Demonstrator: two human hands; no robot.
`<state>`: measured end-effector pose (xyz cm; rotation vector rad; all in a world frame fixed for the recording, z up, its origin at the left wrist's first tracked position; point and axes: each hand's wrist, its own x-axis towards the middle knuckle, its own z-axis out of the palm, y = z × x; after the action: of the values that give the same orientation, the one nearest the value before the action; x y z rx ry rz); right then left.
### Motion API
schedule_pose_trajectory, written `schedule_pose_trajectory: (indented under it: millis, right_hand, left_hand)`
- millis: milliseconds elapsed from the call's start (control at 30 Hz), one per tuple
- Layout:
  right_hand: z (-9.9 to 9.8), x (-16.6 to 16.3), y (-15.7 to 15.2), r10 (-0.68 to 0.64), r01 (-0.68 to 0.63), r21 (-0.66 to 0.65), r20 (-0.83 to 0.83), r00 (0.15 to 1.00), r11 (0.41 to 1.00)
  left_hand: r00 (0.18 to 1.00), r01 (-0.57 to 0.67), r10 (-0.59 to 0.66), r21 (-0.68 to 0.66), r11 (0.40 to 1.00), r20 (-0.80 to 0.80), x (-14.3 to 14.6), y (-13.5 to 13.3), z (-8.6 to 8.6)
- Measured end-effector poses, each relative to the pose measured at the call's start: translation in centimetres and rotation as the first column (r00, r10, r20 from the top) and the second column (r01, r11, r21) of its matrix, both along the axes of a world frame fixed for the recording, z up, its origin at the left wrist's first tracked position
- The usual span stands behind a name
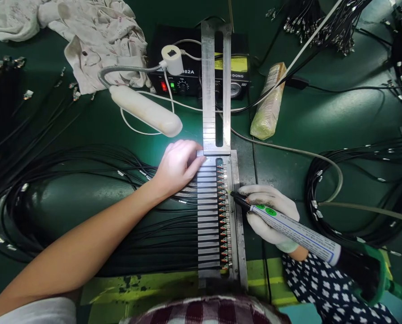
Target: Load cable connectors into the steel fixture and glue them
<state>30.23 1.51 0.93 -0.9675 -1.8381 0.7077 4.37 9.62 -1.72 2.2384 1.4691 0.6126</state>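
Note:
A slotted metal fixture [235, 216] lies lengthwise before me. Black cables run into it from the left, side by side, their bared ends and small metal connectors [225, 227] lined up along its right part. At its upper left edge, my bare left hand [176, 168] is curled, with thumb and finger closed on the metal; the other fingertips are hidden. My right hand [271, 211], in a whitish glove, is wrapped around a dispensing syringe [295, 231] with a printed label. The syringe's dark tip points left, at the fixture's right side near the row of connectors.
Behind the fixture stands a black dispenser controller [190, 85], partly covered by another slotted metal piece [208, 90]. A lit white lamp [147, 110] hangs over my left hand. Crumpled cloth [103, 40], a wrapped roll [268, 101] and coiled black cables [310, 193] lie around.

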Motion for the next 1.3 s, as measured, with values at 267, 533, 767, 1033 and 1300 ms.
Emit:
schedule_pose_trajectory:
  millis: [267,533,767,1033,1300]
  right_hand:
    - [0.19,0.06,0.02,0.008,-0.008,0.015,0.008,1.000,1.000]
    - [-0.14,0.01,0.05,0.008,-0.008,0.029,-0.009,1.000,1.000]
    - [-0.21,0.20,0.05,0.001,-0.001,0.033,-0.002,1.000,0.999]
    - [-0.07,-0.05,0.21,0.001,-0.001,-0.012,0.005,1.000,1.000]
    - [-0.03,0.19,0.19,-0.001,0.001,0.014,0.000,1.000,1.000]
  left_hand:
    - [1.000,-0.004,0.004,-0.007,1.000,-0.009,0.03,-0.02,0.12]
    - [1.000,-0.004,0.004,0.009,1.000,-0.004,0.03,0.00,0.11]
    - [1.000,-0.001,0.001,0.027,1.000,0.004,0.07,-0.02,-0.02]
    - [1.000,-0.002,0.002,0.031,1.000,0.005,0.02,0.01,-0.11]
    - [1.000,-0.001,0.001,0.034,0.999,-0.002,0.04,0.03,-0.18]
